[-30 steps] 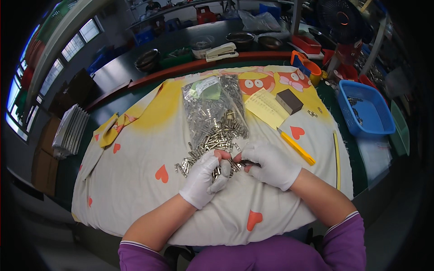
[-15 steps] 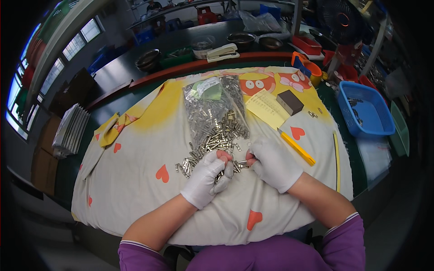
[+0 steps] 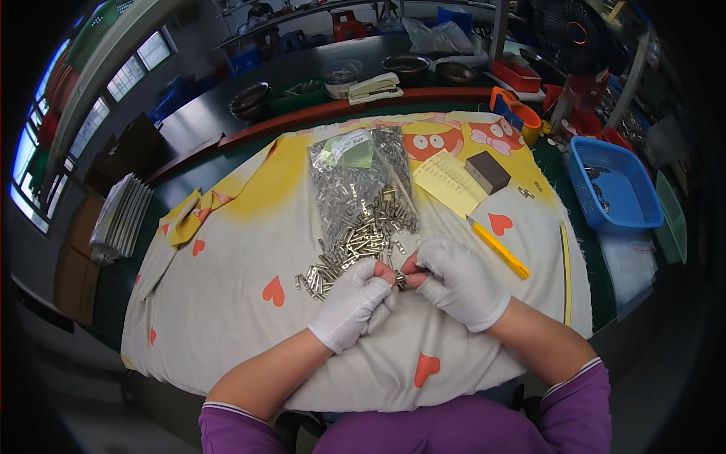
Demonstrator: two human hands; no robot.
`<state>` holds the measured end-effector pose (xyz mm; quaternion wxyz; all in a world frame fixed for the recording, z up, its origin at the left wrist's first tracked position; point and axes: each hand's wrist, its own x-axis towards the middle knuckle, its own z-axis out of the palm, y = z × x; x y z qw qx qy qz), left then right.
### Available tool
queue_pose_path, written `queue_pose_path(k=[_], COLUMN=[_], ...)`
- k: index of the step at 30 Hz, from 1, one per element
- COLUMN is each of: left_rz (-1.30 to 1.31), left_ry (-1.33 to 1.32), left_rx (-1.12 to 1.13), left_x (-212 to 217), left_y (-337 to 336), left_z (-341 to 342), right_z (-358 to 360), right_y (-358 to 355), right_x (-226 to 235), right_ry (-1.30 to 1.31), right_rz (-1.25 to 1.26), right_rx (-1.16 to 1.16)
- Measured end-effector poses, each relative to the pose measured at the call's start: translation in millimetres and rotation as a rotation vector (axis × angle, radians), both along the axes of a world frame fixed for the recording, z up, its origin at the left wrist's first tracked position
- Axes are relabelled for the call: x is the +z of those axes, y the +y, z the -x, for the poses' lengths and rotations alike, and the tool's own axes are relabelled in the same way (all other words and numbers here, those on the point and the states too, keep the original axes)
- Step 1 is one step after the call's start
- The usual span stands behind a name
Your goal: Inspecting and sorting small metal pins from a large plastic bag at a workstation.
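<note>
My left hand [image 3: 354,306], in a white glove with bare fingertips, is closed beside the pile, its fingers curled around small metal parts that are mostly hidden. My right hand [image 3: 463,286], gloved the same way, pinches a small silvery metal part [image 3: 401,281] between thumb and forefinger, right against the left fingertips. Just beyond the hands lies a loose heap of small metal parts [image 3: 364,246]. It spills from the mouth of a clear plastic bag [image 3: 336,198] full of the same parts, with a pale label inside near its far end.
Right of the bag lie a yellow note sheet [image 3: 448,184], a dark block [image 3: 488,172] and a yellow cutter knife [image 3: 501,250]. A blue basket [image 3: 624,189] stands at the right. White packets [image 3: 121,219] are stacked at left. Printed cloth [image 3: 227,303] covers the table.
My right hand has moved slightly left and nearer, its fingertips meeting those of my left hand. My left hand has turned and shifted slightly right, hiding the parts in it.
</note>
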<state>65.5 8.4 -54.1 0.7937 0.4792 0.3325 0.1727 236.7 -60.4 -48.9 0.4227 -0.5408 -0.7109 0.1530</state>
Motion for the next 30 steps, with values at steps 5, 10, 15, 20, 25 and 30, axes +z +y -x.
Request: queue_pose_path(k=[5,10,15,20,25,30], left_rz=[0.036,-0.002,-0.043,-0.033,0.033,0.116], left_ry=[-0.029,0.021,0.017,-0.013,-0.065,-0.145], left_rx=[-0.009,-0.062,-0.090,-0.114,-0.123,-0.071], left_x=[1,2,-2,-5,-3,-5], left_y=[0,0,1,3,4,8], left_z=[1,2,4,4,4,5], right_z=[1,2,2,2,5,-5], right_y=[-1,-1,0,0,3,0], right_x=[0,0,-3,-6,-7,-4], right_ry=[0.028,0.039,0.073,0.077,0.122,-0.059], right_rz=[-0.047,-0.021,0.001,0.051,-0.047,0.076], right_rx=[-0.014,-0.038,-0.038,-0.052,0.026,-0.168])
